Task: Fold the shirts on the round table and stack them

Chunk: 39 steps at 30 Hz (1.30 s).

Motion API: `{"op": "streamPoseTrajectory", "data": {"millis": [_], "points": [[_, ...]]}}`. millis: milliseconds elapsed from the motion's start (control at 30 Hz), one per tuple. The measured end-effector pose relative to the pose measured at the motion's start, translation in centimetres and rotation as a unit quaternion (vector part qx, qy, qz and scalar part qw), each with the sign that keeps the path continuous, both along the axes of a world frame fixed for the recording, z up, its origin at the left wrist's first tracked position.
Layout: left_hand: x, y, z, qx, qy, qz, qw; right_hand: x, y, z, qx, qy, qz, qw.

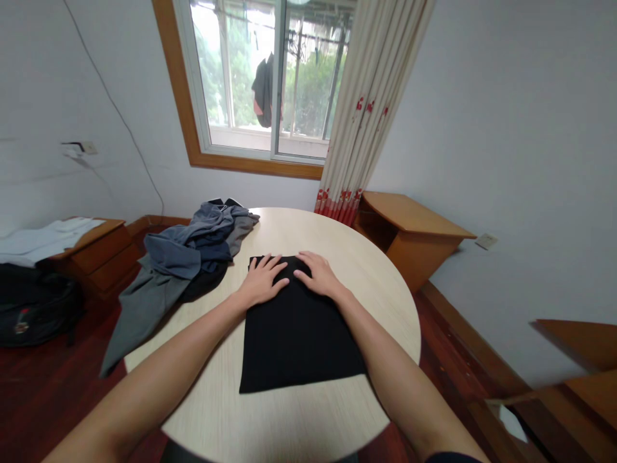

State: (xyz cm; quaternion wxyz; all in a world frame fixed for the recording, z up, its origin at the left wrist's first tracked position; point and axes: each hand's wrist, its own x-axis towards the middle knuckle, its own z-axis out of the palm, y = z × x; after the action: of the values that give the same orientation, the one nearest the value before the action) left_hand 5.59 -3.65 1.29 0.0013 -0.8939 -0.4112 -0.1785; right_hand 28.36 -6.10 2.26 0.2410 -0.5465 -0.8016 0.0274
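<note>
Head camera shows plain black cloth (pixel 299 341) lying flat.

Cloth (pixel 299 341) on table (pixel 380 276), clothes heap (pixel 173 251) to its left, window (pixel 276 77) beyond.

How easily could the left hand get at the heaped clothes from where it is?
Probably yes: the left hand rests spread on the black cloth, seemingly gripping nothing, and only a strip of tabletop appears to separate it from the heaped clothes.
</note>
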Motion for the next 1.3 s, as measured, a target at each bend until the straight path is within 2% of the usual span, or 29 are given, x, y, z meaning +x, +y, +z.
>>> {"op": "streamPoseTrajectory", "data": {"millis": [100,200,433,600,733,867,933,1033,1167,1233,1300], "points": [[0.7,-0.2,-0.6,-0.073,0.056,0.014,0.996,-1.4,-0.8,-0.4,-0.109,-0.045,0.048,0.992],[0.5,0.5,-0.9,-0.112,0.061,0.024,0.992,-1.8,-0.7,-0.8,-0.159,-0.058,0.018,0.985],[-0.8,2.6,-1.1,-0.141,0.006,0.06,0.988,0.3,0.6,-1.1,-0.168,-0.07,-0.055,0.982],[-1.1,3.0,-1.4,-0.141,-0.002,0.071,0.987,2.6,1.4,-2.0,-0.186,-0.051,-0.122,0.974],[-1.7,2.2,-0.9,-0.126,0.012,0.124,0.984,3.2,1.2,-2.3,-0.158,-0.032,-0.166,0.973],[-2.1,0.4,-0.5,-0.134,0.052,0.185,0.972,3.6,0.4,-1.3,-0.111,-0.03,-0.185,0.976],[-1.9,-0.6,-0.6,-0.171,0.073,0.173,0.967,4.0,0.0,-0.6,-0.109,-0.022,-0.207,0.972],[-1.0,-1.7,-1.3,-0.204,0.084,0.14,0.965,4.7,-0.6,-0.2,-0.158,0.013,-0.24,0.958],[-0.2,-2.1,-2.2,-0.221,0.084,0.154,0.959,5.4,-0.7,-0.5,-0.243,0.095,-0.223,0.939],[-0.2,-1.8,-2.5,-0.219,0.075,0.157,0.96,5.5,-0.4,-0.9,-0.242,0.14,-0.215,0.936],[-0.3,-1.3,-2.7,-0.211,0.06,0.155,0.963,5.6,0.0,-1.1,-0.212,0.157,-0.213,0.941]]}}
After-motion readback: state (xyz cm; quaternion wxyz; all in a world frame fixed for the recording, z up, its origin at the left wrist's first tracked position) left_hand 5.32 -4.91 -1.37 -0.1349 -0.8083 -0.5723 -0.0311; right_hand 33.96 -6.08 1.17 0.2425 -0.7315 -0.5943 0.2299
